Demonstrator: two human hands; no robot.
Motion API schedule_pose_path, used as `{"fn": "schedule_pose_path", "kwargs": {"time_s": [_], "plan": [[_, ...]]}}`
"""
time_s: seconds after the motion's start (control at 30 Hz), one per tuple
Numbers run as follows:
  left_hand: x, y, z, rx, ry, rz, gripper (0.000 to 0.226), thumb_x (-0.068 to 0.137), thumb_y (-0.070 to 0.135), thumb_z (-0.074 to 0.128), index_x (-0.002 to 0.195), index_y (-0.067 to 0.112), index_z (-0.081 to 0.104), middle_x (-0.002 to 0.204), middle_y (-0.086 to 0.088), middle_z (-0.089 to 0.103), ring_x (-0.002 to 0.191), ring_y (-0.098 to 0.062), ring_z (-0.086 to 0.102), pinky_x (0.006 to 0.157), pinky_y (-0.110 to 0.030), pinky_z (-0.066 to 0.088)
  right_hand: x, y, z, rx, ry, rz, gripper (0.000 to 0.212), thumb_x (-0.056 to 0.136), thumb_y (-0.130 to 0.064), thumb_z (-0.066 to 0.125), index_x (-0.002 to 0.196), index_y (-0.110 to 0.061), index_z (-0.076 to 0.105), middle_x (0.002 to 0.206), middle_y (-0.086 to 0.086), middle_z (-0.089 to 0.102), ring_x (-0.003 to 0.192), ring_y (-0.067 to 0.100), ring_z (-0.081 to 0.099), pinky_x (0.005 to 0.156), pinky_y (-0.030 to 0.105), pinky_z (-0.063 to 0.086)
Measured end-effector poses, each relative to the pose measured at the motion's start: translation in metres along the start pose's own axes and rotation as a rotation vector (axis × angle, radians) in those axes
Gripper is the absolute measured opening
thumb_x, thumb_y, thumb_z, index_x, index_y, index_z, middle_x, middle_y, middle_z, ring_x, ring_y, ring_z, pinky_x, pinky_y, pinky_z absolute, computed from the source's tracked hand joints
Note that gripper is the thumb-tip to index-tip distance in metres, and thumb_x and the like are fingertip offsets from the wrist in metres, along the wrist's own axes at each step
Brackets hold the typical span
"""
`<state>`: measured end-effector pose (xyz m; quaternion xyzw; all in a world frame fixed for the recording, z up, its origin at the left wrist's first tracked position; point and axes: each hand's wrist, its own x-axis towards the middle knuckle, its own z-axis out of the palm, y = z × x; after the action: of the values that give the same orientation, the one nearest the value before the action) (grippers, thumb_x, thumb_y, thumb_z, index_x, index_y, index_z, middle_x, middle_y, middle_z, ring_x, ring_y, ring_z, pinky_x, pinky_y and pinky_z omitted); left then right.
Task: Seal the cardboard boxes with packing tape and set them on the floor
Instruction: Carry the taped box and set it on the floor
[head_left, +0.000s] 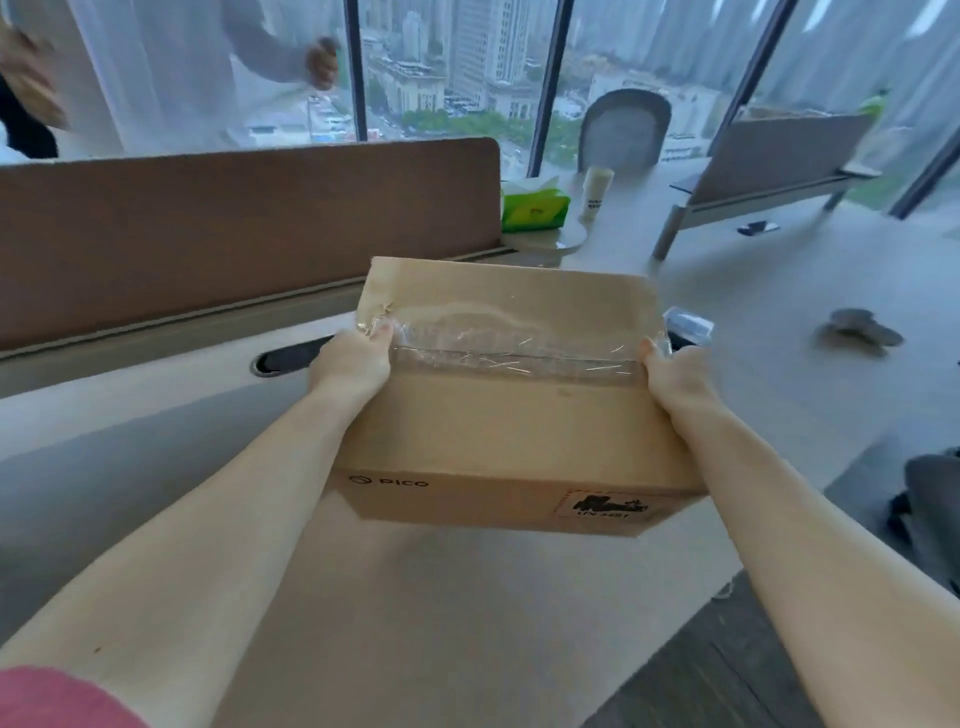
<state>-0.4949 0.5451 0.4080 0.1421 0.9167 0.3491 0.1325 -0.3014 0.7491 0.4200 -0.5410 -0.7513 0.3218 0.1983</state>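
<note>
**Taped box held at both ends, above the surface**

One cardboard box (509, 400), flaps closed, one strip of clear packing tape (514, 348) over the centre seam; the tape is wrinkled. Box sits between the two hands and looks lifted clear of the pale surface (156, 441), though the underside is hidden.

Left hand (353, 361): grip curled over the left end of the seam, thumb on the tape end. Right hand (670, 371): grip wrapped round the right end, fingers mostly hidden behind the edge.

Handling, judged: stiff corrugated walls, likely light since two end grips carry it level. Tape is slick, so bare cardboard below each grip is the safer hold. Top flaps may give if pressed mid-seam.

Count: one box, one tape strip, two hands. No tape roll identifiable.
</note>
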Motion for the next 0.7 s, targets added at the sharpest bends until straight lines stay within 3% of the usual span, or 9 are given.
{"fn": "schedule_pose_path", "kwargs": {"time_s": [0.2,0.3,0.47,0.57,0.7], "plan": [[-0.037,0.043,0.037,0.043,-0.161,0.239,0.058,0.098,0.046,0.032,0.119,-0.004,0.054,0.124,-0.021,0.057,0.116,-0.036,0.051,0.09,-0.036,0.039,-0.061,0.062,-0.064,0.031,0.25,0.213,0.05,0.094,-0.04,0.043,0.116,0.003,0.057,0.122,0.022,0.058,0.113,0.037,0.053,0.096,0.04,0.041],[-0.066,0.067,0.061,0.044,-0.268,0.353,0.058,0.098,0.044,0.034,0.117,-0.007,0.054,0.126,-0.024,0.055,0.118,-0.038,0.049,0.093,-0.038,0.038,-0.097,0.096,-0.097,0.043,0.37,0.325,0.051,0.095,-0.041,0.042,0.116,0.003,0.057,0.117,0.019,0.06,0.105,0.034,0.056,0.086,0.037,0.042],[-0.129,0.104,0.108,0.05,-0.446,0.541,0.057,0.097,0.043,0.037,0.106,-0.009,0.057,0.115,-0.026,0.059,0.108,-0.039,0.054,0.084,-0.038,0.04,-0.165,0.156,-0.151,0.109,0.551,0.506,0.04,0.094,-0.043,0.042,0.088,-0.006,0.052,0.087,0.009,0.051,0.085,0.024,0.048,0.073,0.031,0.033],[-0.177,0.126,0.138,0.027,-0.568,0.618,0.058,0.097,0.042,0.039,0.108,-0.011,0.057,0.116,-0.027,0.059,0.109,-0.04,0.054,0.09,-0.04,0.042,-0.208,0.189,-0.186,0.134,0.648,0.605,0.045,0.094,-0.042,0.043,0.062,-0.011,0.039,0.065,0.002,0.042,0.073,0.024,0.045,0.067,0.031,0.033],[-0.252,0.156,0.173,0.056,-0.681,0.739,0.058,0.098,0.04,0.037,0.114,-0.012,0.055,0.12,-0.029,0.057,0.113,-0.04,0.052,0.091,-0.039,0.041,-0.263,0.231,-0.229,0.145,0.785,0.733,0.047,0.094,-0.041,0.044,0.059,-0.014,0.031,0.06,0.001,0.035,0.054,0.016,0.034,0.052,0.03,0.027]]}}
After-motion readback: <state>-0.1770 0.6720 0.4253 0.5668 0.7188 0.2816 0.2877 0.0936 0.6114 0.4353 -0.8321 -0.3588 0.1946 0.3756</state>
